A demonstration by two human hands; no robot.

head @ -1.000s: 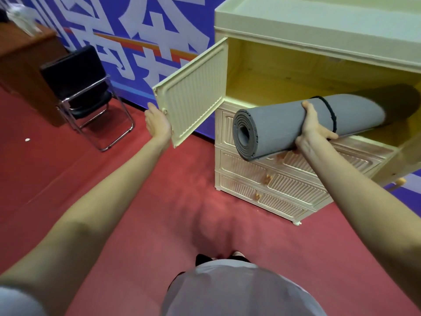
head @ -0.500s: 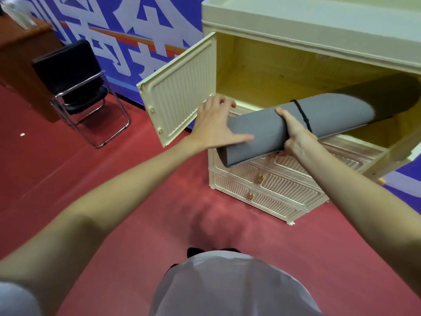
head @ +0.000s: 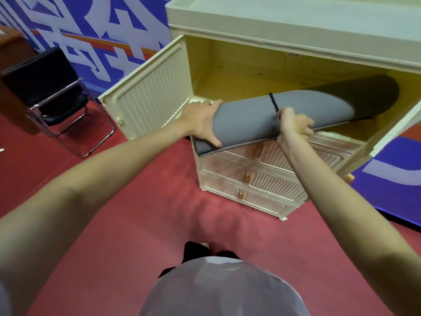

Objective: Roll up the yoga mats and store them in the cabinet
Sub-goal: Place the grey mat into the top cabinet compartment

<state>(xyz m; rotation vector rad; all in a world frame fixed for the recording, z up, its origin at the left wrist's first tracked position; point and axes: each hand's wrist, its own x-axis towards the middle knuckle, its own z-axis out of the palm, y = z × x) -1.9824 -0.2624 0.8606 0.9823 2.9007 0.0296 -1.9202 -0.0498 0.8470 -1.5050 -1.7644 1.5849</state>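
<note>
A person feeds a rolled grey yoga mat (head: 250, 119) into the open cabinet (head: 296, 42), left hand (head: 202, 120) cupping its near end to push, right hand (head: 293, 126) clasping its middle to steer, far end already inside.

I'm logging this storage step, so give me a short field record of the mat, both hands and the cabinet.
mat: grey rolled yoga mat, far end inside the top compartment, near end sticking out
band: black tie around the roll
left hand: cups the near end
right hand: grips mid-roll by the tie
cabinet: cream
left door: swung open
</note>
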